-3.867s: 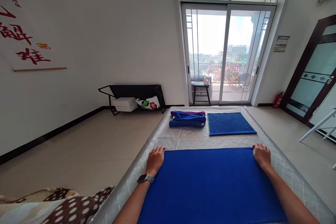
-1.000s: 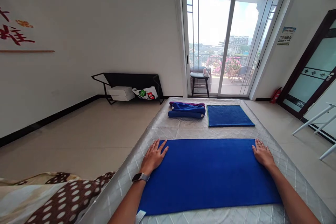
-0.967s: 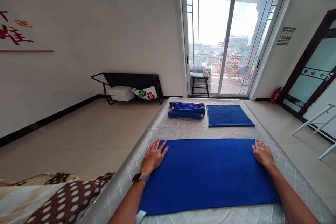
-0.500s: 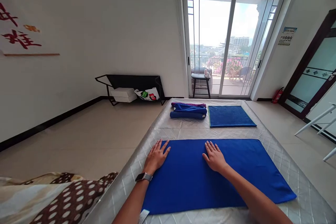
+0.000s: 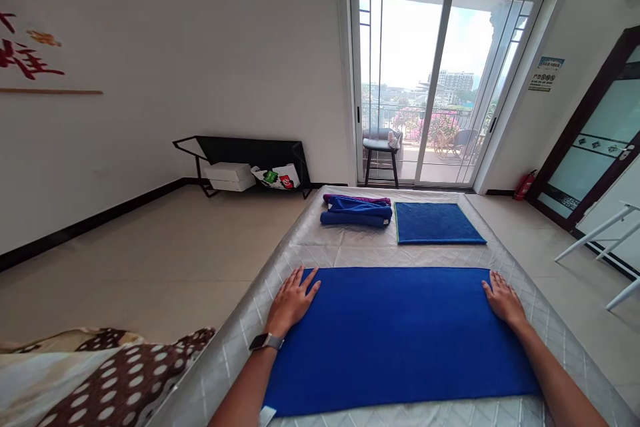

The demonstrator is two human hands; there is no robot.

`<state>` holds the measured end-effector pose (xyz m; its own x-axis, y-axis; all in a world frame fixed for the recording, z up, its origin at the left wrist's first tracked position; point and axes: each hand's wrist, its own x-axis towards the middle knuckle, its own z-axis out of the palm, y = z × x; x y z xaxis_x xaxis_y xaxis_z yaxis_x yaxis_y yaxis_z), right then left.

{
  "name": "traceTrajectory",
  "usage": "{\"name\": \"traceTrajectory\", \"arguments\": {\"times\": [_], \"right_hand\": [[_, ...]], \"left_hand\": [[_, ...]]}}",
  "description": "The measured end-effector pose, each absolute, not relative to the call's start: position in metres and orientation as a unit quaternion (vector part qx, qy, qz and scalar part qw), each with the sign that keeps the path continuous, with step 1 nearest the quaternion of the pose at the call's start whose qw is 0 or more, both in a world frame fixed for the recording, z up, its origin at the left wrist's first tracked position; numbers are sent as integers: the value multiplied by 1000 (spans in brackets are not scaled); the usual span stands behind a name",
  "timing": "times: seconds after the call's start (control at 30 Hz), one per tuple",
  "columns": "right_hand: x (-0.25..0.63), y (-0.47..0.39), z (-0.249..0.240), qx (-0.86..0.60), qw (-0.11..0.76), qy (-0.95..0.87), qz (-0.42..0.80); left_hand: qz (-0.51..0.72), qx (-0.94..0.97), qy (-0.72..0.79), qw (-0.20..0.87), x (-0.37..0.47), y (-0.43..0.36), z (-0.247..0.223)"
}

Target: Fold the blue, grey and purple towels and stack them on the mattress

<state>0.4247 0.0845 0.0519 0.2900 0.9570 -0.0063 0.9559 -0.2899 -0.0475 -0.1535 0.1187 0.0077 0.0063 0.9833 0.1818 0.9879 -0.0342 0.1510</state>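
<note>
**Operator:** State the hand positions and the cloth location.
**Technician:** The blue cloth (image 5: 400, 340) lies flat across the near part of the mattress (image 5: 360, 255), between its left and right edges. The left hand (image 5: 291, 303) rests palm down at the cloth's far left corner, the right hand (image 5: 505, 300) at its far right corner. The fingers of both are extended and open; neither hand grips.

**Operator:** List the probable faults.
**Technician:** Three, by judgement. First, sideways drag from either palm could skew the far edge or raise a crease, since the fabric is thin and unclamped. Second, a forearm brushing the near edge could fold it under. Third, a push towards the mattress's far edge could run the cloth into the folded green-edged cloth (image 5: 440, 223) or the cloth stack (image 5: 356, 211).

**Operator:** What cannot be verified?
**Technician:** The right forearm (image 5: 550, 373) hides the near right corner. The hands partly cover both far corners. The white tag (image 5: 267, 415) at the near left is partly obscured, its print unreadable. The layer count of the blue cloth cannot be determined. The mattress's near edge and the spotted fabric (image 5: 135, 373) are cut off by the frame.
</note>
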Motion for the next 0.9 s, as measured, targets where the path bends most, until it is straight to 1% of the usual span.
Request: {"name": "traceTrajectory", "arguments": {"times": [0.17, 0.23, 0.33, 0.4, 0.47, 0.57, 0.67, 0.77, 0.9], "right_hand": [[423, 82, 59, -816, 1, -578, 22], [415, 80, 64, -824, 4, -567, 2], [384, 72, 70, -801, 49, -592, -79], [345, 63, 69, -750, 86, -648, -106], [295, 51, 63, -684, 105, -719, -64], [225, 31, 50, -591, 102, -799, 37], [191, 16, 40, -551, 85, -825, 96], [202, 11, 36, -564, 68, -815, 113], [269, 9, 28, -644, 54, -758, 90]], "left_hand": [[-110, -708, -698, 9, -152, 117, 11], [-109, -709, -697, 6, -152, 117, 11], [-109, -712, -694, 8, -154, 119, 8], [-108, -711, -695, 13, -155, 121, 5], [-110, -709, -696, 18, -155, 122, 3], [-110, -710, -695, 25, -155, 121, 3], [-100, -715, -691, 31, -156, 120, 3], [-97, -718, -688, 34, -158, 120, 1], [-95, -717, -690, 27, -162, 123, -4]]}}
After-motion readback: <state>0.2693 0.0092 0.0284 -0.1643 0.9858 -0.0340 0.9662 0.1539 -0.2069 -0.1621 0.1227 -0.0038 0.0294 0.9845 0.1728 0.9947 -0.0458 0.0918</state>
